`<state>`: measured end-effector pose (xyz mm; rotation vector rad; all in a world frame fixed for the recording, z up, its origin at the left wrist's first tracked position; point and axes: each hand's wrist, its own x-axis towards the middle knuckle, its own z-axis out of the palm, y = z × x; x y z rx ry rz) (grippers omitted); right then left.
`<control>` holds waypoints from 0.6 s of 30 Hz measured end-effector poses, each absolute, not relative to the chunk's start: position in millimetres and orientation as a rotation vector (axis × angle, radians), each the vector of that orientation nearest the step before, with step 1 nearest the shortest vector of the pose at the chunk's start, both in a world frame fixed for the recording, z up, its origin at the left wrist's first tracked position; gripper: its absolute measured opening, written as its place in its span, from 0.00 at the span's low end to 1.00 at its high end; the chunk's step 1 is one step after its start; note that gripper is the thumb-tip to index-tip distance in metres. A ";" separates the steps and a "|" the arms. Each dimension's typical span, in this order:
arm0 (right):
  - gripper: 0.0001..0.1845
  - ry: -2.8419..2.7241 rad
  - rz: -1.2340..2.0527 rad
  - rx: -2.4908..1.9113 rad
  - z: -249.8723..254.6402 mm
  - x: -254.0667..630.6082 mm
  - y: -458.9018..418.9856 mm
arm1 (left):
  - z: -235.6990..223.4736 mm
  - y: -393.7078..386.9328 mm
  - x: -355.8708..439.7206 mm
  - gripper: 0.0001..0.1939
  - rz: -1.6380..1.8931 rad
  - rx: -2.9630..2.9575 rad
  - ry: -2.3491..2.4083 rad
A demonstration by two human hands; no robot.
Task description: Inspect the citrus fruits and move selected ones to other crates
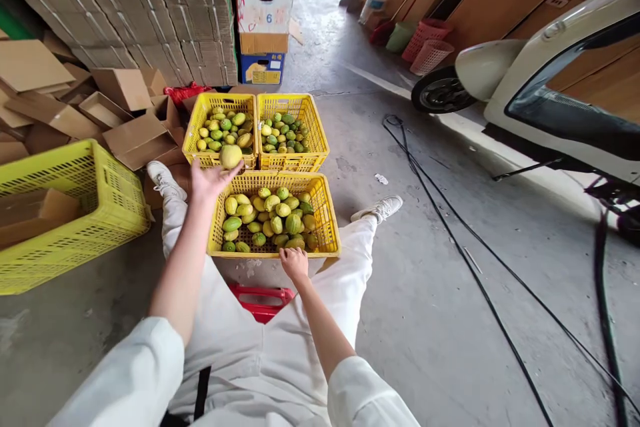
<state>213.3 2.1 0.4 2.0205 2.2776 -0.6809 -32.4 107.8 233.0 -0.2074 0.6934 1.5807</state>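
Note:
Three yellow plastic crates of green and yellow fruit stand on the concrete floor between my legs. The near crate holds several larger fruits. My left hand is raised over its far left corner, fingers spread, with a pale yellow fruit at the fingertips, just in front of the far left crate. My right hand rests at the near rim of the near crate, fingers curled down onto the fruit there; what it grips is hidden. The far right crate holds smaller green fruits.
A red stool sits under me. A tilted yellow crate with cardboard lies at the left, folded boxes behind it. A white scooter stands at the right, black cables cross the floor, and baskets stand farther back.

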 end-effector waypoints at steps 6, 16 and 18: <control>0.23 2.297 -0.702 1.952 2.2 217.1 3.6 | 254.3 122.1 -73.4 0.28 1.703 0.507 0.779; 0.22 2.245 -0.771 1.850 9.6 219.7 5.2 | 50.8 -12.2 7.6 0.07 0.816 0.512 1.688; 0.19 2.204 -0.799 1.821 11.7 218.8 8.4 | 34.5 -17.5 3.5 0.11 0.699 0.482 1.695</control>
